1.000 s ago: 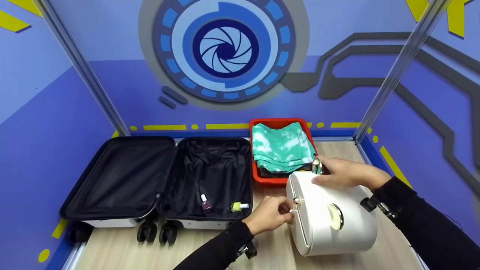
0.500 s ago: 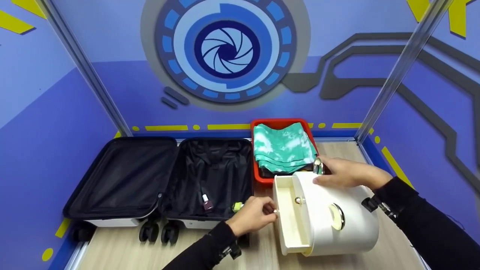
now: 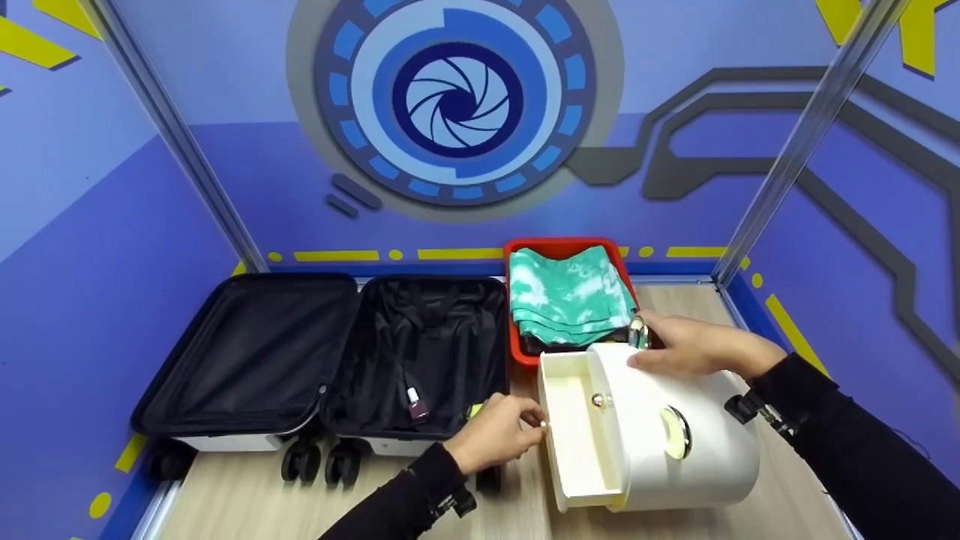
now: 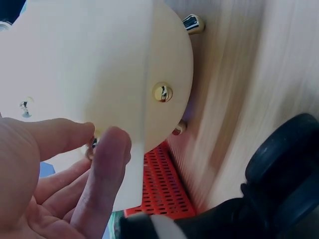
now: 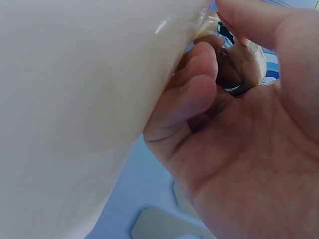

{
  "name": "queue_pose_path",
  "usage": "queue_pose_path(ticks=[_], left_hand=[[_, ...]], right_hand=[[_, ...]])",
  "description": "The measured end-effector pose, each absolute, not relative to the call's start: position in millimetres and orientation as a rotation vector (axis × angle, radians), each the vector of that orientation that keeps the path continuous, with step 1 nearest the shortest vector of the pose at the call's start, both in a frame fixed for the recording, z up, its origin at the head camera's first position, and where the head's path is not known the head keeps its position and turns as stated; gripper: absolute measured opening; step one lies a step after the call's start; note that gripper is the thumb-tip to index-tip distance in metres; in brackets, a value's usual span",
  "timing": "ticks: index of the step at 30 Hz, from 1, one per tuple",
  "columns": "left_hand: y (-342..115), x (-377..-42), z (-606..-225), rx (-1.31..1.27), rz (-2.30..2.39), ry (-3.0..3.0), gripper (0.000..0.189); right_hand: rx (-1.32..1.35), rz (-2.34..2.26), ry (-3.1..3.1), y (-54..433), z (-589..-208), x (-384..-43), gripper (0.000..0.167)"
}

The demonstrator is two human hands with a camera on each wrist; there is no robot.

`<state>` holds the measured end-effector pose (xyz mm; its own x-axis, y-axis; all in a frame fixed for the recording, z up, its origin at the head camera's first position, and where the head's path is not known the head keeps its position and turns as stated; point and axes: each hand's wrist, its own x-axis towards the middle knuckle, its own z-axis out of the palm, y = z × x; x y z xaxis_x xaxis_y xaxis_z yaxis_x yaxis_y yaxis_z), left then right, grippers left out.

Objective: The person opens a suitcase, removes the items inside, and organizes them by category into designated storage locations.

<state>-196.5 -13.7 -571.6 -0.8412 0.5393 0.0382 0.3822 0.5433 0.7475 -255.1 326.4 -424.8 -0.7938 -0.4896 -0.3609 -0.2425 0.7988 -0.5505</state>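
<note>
A cream-white rounded box with gold fittings lies at the front right, one drawer pulled out toward the left. My left hand pinches that drawer's small gold knob between thumb and index finger. On the upper side of the box, my right hand grips a shiny gold handle; in the right wrist view its fingers curl beside the box wall, partly hiding the handle. Another gold knob sits on the box's drawer face below.
An open black-lined suitcase lies at left. In its right half are a dark nail polish bottle and a yellow-green bottle, mostly covered by my left hand. Behind the box, a red basket holds folded green-and-white cloth.
My left hand has moved left, drawing the drawer out of the white box. It was closed one second ago. My right hand has stayed on the handle.
</note>
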Motion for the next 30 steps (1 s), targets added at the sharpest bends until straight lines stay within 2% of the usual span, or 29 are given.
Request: queue_pose_path(ticks=[7, 13, 23, 30], left_hand=[[-25.4, -217.9, -544.9, 0.841, 1.072, 2.656, 0.015], [-38.9, -248.0, -524.1, 0.784, 0.941, 2.671, 0.025], [-60.9, -299.5, -536.1, 0.804, 0.595, 2.633, 0.018], [-58.5, -303.0, -557.9, 0.837, 0.242, 2.438, 0.029]], right_hand=[[-0.541, -0.676, 2.496, 327.9, -422.0, -255.4, 0.072], [-0.527, -0.665, 2.503, 327.9, -421.1, -255.7, 0.073], [-0.555, -0.658, 2.511, 325.8, -425.9, -256.4, 0.075], [-0.497, -0.706, 2.474, 325.2, -424.9, -255.2, 0.074]])
